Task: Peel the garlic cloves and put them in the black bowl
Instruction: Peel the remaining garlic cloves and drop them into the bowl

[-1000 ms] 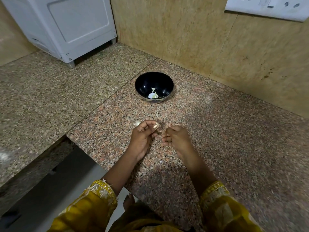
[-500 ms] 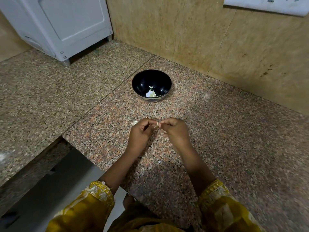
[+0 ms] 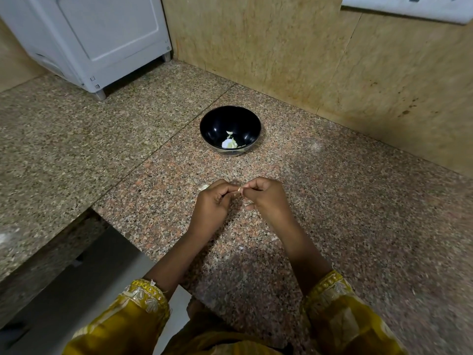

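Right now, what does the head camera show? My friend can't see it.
A person's left hand and right hand pinch a small garlic clove together above a speckled stone counter. Behind them sits a black bowl with white garlic pieces inside.

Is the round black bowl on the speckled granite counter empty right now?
No, a pale garlic piece lies at the bottom of the round black bowl, with a smaller scrap just above it.

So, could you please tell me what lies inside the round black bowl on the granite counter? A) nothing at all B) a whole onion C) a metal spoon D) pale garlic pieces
D: pale garlic pieces lie at the bottom of the round black bowl.
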